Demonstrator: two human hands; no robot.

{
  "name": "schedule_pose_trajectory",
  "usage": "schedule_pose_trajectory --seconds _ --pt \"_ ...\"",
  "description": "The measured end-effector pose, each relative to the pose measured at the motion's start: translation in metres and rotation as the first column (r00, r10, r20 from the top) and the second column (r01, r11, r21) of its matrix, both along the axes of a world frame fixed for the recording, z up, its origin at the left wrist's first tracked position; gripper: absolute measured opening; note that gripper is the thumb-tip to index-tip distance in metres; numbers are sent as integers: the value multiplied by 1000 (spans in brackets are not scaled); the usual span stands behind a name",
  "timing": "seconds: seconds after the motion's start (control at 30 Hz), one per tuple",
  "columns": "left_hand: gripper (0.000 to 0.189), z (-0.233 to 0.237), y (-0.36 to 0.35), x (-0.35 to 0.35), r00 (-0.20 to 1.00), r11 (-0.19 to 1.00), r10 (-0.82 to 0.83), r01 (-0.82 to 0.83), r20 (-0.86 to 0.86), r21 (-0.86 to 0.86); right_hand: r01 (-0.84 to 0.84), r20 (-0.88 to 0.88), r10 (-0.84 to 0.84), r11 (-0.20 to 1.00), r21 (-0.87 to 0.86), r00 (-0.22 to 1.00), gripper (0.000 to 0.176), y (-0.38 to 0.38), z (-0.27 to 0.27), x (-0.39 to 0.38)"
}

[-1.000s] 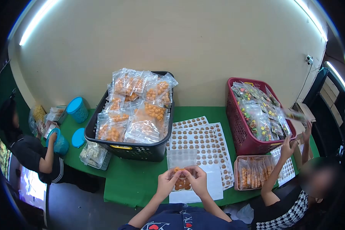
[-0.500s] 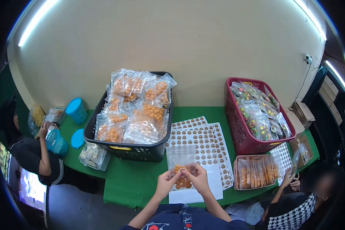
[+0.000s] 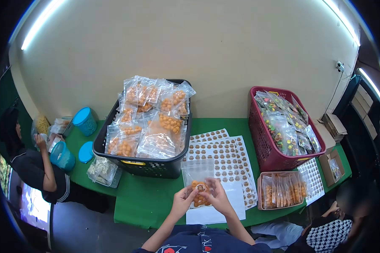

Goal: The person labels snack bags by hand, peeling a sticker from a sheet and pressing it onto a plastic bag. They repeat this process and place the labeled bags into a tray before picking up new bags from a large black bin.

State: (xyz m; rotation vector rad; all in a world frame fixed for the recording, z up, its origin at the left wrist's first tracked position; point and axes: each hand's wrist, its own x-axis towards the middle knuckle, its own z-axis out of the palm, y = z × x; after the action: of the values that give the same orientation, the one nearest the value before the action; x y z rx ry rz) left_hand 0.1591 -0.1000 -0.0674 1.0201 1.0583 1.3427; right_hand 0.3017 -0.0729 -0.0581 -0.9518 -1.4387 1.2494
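Observation:
Right in front of me is a clear plastic bag (image 3: 197, 168) of round orange snacks, with a round brown sticker (image 3: 201, 188) on its face. My left hand (image 3: 184, 200) is closed on the bag's left side, its thumb close to the sticker. At the right side my right hand (image 3: 219, 196) grips the same bag, thumb pointing inward below the sticker; the fingers behind the bag are partly hidden. Beneath and beyond it lie sheets of round stickers (image 3: 228, 162), with a blank white part (image 3: 236, 208) near me.
A black basket (image 3: 156, 168) heaped with orange snack bags stands behind left. A maroon basket (image 3: 261, 139) of colourful bags and a pink tray (image 3: 261, 202) of upright bags are right. Blue tubs (image 3: 84, 122) stand far left. One person (image 3: 38, 173) is left, another (image 3: 329, 230) right.
My right thumb has drawn back from the sticker, which now shows fully. The person at right has lowered their hands and leaned down; the person at left has moved a hand.

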Motion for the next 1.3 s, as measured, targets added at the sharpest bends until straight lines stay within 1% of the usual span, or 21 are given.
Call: schedule_pose_trajectory --seconds 0.07,0.1,0.17,0.27,0.3,0.4,0.47,0.5,0.6,0.7,0.8,0.87,0.97,1.07,1.17,1.2,1.3 --pt "26 -5 2 -5 999 998 -53 53 -10 17 -50 3 50 997 -64 999 35 1 -2 3" --pt "26 -7 3 -5 998 998 -53 54 -31 16 -76 3 77 993 -94 997 36 2 -3 4" --pt "26 -9 3 -7 996 999 -48 49 -75 12 -107 -49 102 988 -111 994 36 2 1 5" --pt "27 2 0 -8 995 999 -52 53 -87 10 -160 -112 146 979 -130 983 36 2 5 6" --pt "27 2 0 -9 996 999 -50 51 -67 8 -179 -129 162 975 -134 978 36 2 6 7" --pt "28 0 -1 -12 998 998 -62 62 -24 -16 -181 -93 170 973 -140 981 36 1 9 8" --pt "29 -3 1 -17 996 995 -89 89 -16 -49 -202 -139 178 964 -176 974 37 2 7 9" --pt "29 -3 2 -17 997 996 -76 76 -8 -43 -213 -161 183 958 -193 970 37 3 7 9" --pt "29 0 0 -13 999 999 -48 48 -4 -25 -152 -167 121 970 -188 978 36 1 7 3" --pt "27 3 -1 -11 998 998 -58 57 -38 -15 -37 -63 29 991 -125 998 33 -1 1 -3" --pt "27 4 0 -12 995 996 -82 81 -50 -26 -62 -87 52 990 -124 995 28 3 -2 -2" --pt "27 1 0 -14 994 995 -101 100 -43 -23 -83 -102 67 984 -159 993 27 4 -2 -1" --pt "28 -17 3 -22 982 992 -127 127 -140 -11 -109 -141 80 972 -207 987 26 5 -5 0" --pt "32 -6 1 -13 998 998 -65 65 11 6 -86 -164 50 972 -220 985 26 4 -6 0" --pt "37 -3 3 -6 977 999 4 7 -215 53 -36 -190 -6 975 -218 982 24 2 -3 -2" --pt "40 -3 4 -6 957 1000 9 -5 -288 18 -36 -201 -10 974 -223 979 23 1 -2 -2" --pt "40 8 4 -2 962 998 -57 43 -267 -55 7 -221 -64 969 -248 973 19 1 -4 -1"
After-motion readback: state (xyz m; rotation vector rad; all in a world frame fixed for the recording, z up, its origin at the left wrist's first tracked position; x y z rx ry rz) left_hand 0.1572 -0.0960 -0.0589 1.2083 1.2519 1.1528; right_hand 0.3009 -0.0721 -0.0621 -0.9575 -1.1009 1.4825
